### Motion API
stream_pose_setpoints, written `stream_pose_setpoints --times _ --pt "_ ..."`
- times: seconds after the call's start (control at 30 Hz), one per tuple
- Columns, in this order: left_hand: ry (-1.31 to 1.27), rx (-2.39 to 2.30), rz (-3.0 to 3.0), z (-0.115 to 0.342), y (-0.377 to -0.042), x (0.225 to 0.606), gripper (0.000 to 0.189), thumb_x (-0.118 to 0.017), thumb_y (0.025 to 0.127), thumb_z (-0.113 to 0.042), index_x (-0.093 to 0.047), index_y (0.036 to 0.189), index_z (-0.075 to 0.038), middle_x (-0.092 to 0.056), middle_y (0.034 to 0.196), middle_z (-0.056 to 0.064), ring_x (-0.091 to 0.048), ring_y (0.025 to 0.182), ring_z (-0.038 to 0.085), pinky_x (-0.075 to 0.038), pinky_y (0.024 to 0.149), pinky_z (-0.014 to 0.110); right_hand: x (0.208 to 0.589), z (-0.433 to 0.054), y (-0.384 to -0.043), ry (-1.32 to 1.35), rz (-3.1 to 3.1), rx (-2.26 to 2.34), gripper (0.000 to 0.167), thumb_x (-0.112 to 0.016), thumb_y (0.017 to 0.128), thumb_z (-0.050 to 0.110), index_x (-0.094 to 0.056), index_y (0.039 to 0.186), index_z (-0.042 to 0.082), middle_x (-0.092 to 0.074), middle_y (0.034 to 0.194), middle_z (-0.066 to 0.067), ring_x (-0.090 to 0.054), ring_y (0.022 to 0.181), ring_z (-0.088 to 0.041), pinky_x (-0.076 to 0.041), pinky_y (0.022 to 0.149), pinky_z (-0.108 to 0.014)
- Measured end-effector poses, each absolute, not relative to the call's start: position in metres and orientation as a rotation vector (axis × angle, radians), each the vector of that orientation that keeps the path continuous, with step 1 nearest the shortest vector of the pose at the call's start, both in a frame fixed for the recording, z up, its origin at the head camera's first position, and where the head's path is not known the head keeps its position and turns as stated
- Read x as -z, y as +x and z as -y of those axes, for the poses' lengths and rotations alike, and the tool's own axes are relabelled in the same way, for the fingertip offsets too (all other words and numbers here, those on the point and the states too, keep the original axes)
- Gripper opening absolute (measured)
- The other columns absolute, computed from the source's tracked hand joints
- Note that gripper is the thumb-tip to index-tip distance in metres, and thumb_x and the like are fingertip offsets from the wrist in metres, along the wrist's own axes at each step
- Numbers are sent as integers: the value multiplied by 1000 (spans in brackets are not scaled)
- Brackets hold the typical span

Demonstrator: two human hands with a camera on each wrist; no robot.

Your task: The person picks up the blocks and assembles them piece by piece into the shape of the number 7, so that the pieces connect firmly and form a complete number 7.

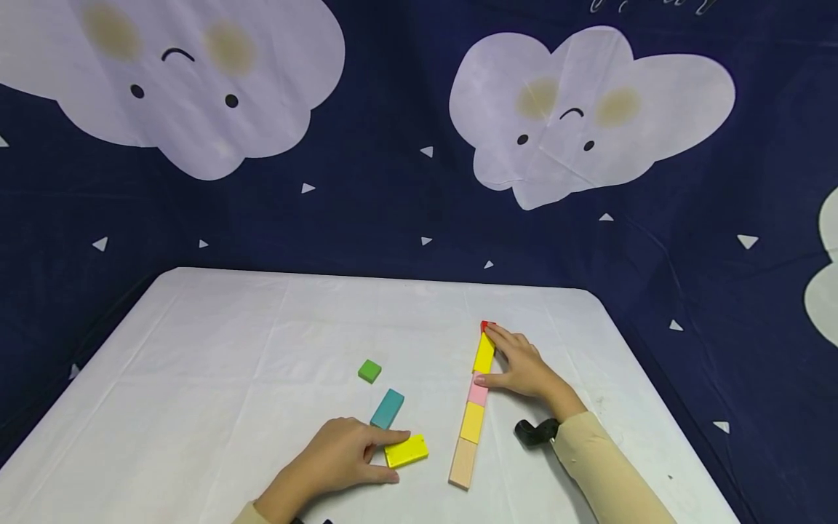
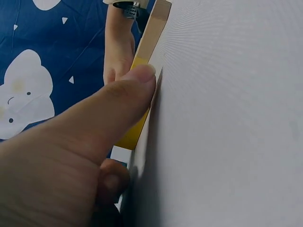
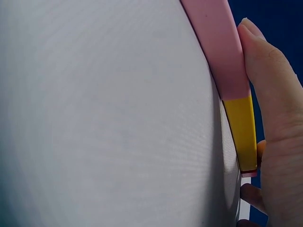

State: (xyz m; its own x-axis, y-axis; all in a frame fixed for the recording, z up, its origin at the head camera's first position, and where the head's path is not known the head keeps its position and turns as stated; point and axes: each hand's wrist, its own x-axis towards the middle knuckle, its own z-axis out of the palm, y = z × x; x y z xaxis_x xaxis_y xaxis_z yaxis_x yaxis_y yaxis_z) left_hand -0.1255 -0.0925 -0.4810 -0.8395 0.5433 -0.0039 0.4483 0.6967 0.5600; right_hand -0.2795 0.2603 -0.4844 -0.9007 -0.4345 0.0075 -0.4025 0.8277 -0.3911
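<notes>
My left hand (image 1: pixel 340 455) is at a loose yellow block (image 1: pixel 409 453), the index finger along its upper edge and the thumb at its lower edge, pinching it across its width. In the left wrist view the thumb (image 2: pixel 120 97) hides part of the yellow. Fairly straight fingers of my right hand (image 1: pixel 527 370) lie along a row of blocks: fingertips at the small red block (image 1: pixel 485 326), thumb on the pink block (image 1: pixel 477 391). Between them lies a yellow block (image 1: pixel 483 354). Nearer me the row continues with another yellow block (image 1: pixel 471 423) and a plain wooden block (image 1: pixel 463 463).
A teal block (image 1: pixel 388 408) lies just beyond the left hand, with a small green block (image 1: pixel 369 371) farther back. All rest on a white-covered table (image 1: pixel 294 327). A dark blue cloth with clouds (image 1: pixel 393 204) hangs behind. A black wrist device (image 1: pixel 535 433) sits by the right sleeve.
</notes>
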Motion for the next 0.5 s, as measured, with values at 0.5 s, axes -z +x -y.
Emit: stream_pose_setpoints --times 0.5 --pt "939 -743 -2788 86 -124 475 45 -72 86 -48 -67 127 -31 -57 98 -17 -39 66 -5 -35 58 16 486 -262 -281 -668 -2932 575 110 -76 71 69 -30 157 19 -25 165 -4 -35 138 -32 -30 108 -57"
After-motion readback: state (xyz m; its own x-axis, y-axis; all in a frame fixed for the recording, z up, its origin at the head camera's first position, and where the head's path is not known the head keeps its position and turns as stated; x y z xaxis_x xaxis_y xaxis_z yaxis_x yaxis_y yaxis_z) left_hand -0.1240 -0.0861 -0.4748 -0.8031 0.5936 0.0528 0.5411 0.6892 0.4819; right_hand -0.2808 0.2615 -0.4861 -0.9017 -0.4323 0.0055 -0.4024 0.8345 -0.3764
